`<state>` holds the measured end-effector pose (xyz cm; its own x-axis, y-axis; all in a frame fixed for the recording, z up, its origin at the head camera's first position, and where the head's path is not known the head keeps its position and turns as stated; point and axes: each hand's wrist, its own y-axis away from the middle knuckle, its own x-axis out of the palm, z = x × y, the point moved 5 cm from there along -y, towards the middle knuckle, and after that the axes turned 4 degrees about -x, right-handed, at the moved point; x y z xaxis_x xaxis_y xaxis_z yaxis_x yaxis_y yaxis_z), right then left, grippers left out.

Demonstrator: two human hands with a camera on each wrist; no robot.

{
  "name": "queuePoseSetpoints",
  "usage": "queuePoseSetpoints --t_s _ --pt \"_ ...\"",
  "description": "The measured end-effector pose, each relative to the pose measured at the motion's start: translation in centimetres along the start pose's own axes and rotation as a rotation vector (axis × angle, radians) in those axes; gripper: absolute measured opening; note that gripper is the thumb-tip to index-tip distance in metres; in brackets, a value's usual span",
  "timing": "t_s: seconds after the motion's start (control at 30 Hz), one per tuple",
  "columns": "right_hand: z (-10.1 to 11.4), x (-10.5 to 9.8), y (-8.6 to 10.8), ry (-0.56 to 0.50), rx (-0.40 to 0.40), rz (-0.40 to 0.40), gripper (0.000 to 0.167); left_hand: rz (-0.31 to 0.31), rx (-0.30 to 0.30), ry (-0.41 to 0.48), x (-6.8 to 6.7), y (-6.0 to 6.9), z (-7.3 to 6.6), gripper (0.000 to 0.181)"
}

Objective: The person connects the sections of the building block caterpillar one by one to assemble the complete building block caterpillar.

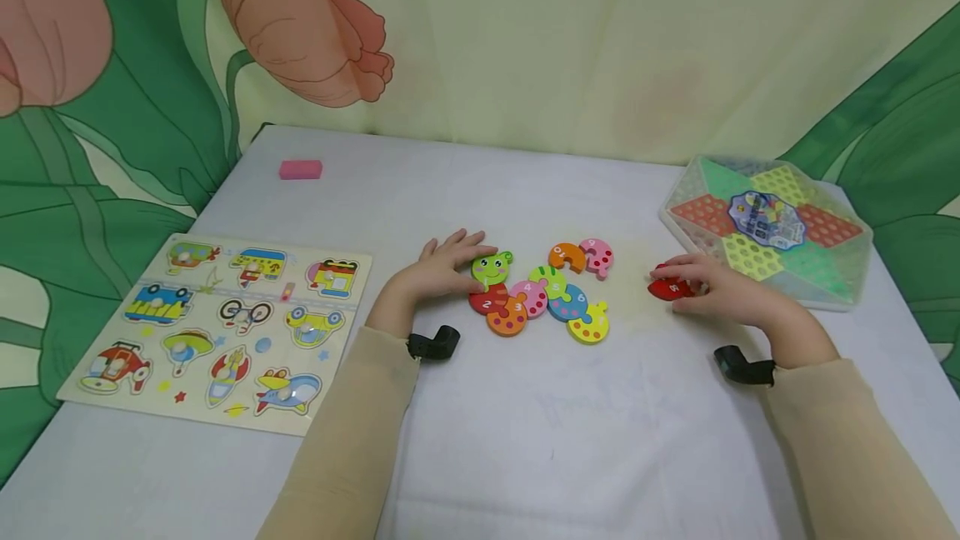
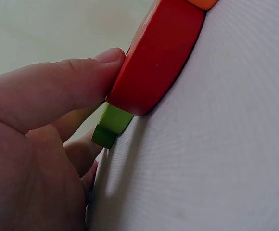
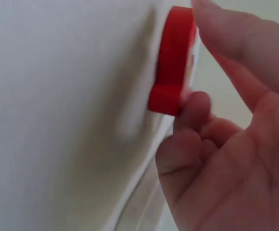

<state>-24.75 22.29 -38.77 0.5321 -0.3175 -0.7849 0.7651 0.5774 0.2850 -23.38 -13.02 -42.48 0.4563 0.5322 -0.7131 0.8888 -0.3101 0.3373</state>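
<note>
A wooden caterpillar number puzzle lies on the white table. Its green smiling head point(image 1: 492, 267) joins a red piece marked 2 point(image 1: 486, 300), followed by a winding row ending in a yellow piece point(image 1: 589, 325). My left hand point(image 1: 431, 277) rests at the head end, its thumb touching the red piece point(image 2: 158, 57) and its other fingers loosely spread. To the right, my right hand point(image 1: 723, 288) pinches a separate red puzzle piece point(image 1: 664, 288) between thumb and fingers. In the right wrist view this red piece point(image 3: 173, 53) stands slightly off the cloth.
An orange piece point(image 1: 566, 257) and a pink piece point(image 1: 597, 257) lie joined behind the row. A vehicle peg board point(image 1: 255, 273) is at the left, a pink block point(image 1: 301, 169) at the back left. A hexagonal board-game box point(image 1: 832, 290) sits behind my right hand.
</note>
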Motion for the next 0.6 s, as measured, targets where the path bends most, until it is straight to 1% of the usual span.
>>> queuePoseSetpoints --t_s 0.2,0.33,0.4,0.5,0.6 --pt "0.0 0.3 -0.2 0.049 -0.002 -0.02 0.043 -0.006 0.0 0.001 0.1 -0.1 0.0 0.06" --pt "0.2 0.2 -0.2 0.041 0.001 -0.035 0.043 -0.007 0.003 0.005 0.1 -0.1 0.1 0.06" --pt "0.6 0.1 0.0 0.034 -0.009 -0.06 0.043 -0.006 0.007 0.005 0.1 -0.1 0.1 0.061" --pt "1.8 -0.1 0.2 0.011 -0.049 -0.106 0.041 -0.005 0.011 0.0 0.1 -0.1 0.1 0.061" --pt "3.0 -0.1 0.3 -0.048 -0.088 -0.147 0.038 -0.004 0.011 -0.001 0.1 -0.1 0.1 0.061"
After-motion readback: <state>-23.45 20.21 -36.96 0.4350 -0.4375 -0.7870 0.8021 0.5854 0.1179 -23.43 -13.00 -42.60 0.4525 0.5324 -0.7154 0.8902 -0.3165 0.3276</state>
